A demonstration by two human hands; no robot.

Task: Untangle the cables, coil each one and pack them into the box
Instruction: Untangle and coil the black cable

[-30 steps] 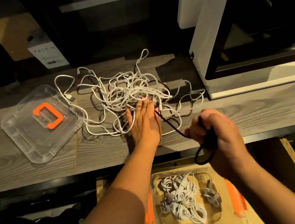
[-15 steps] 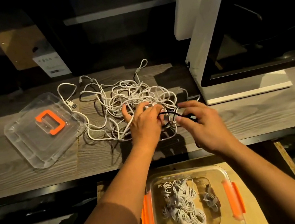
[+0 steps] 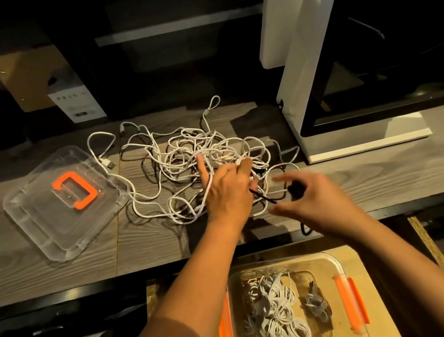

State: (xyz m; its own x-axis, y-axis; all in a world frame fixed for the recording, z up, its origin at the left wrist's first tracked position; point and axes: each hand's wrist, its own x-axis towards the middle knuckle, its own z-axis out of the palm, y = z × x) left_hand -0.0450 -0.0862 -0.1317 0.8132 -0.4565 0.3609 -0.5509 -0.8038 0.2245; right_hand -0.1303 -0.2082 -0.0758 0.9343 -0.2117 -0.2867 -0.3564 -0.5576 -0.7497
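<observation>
Desk (image 3: 57, 278): black cable (image 3: 262, 197) diagonal between hands.

White cable tangle (image 3: 185, 168) on grey woodgrain desk (image 3: 56, 272); black cable (image 3: 263, 197); clear lid (image 3: 65, 203), orange handle (image 3: 76, 189); clear box (image 3: 354, 319), orange latches (image 3: 352, 304)

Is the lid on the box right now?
No, the clear lid with the orange handle lies on the table left of the cable tangle, while the box sits open below.
</observation>
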